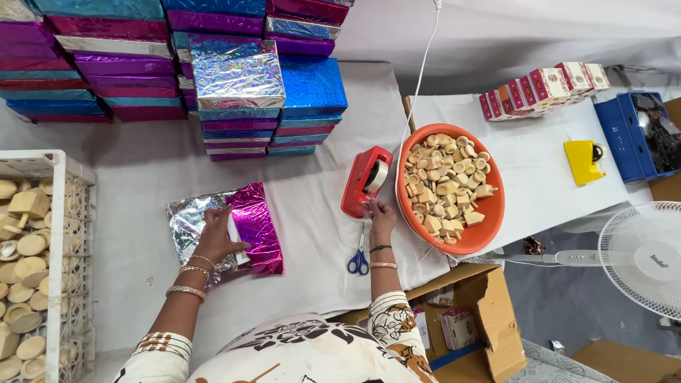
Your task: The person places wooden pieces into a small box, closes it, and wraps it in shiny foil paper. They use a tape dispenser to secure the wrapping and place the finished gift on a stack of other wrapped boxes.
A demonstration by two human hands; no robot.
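My left hand (216,237) presses down on a box half wrapped in shiny magenta foil paper (255,220), with the silver underside of the sheet (186,221) spread to its left. My right hand (381,215) reaches to the near end of a red tape dispenser (364,181) and pinches the tape end there. Blue-handled scissors (360,257) lie just below that hand on the white cloth.
An orange bowl (489,220) of small wooden pieces sits right of the dispenser. Stacks of foil-wrapped boxes (241,85) stand at the back. A white crate (60,170) of wooden pieces is at the left, a yellow dispenser (583,162), blue crate (624,135), fan (642,259) and open carton (482,312) at the right.
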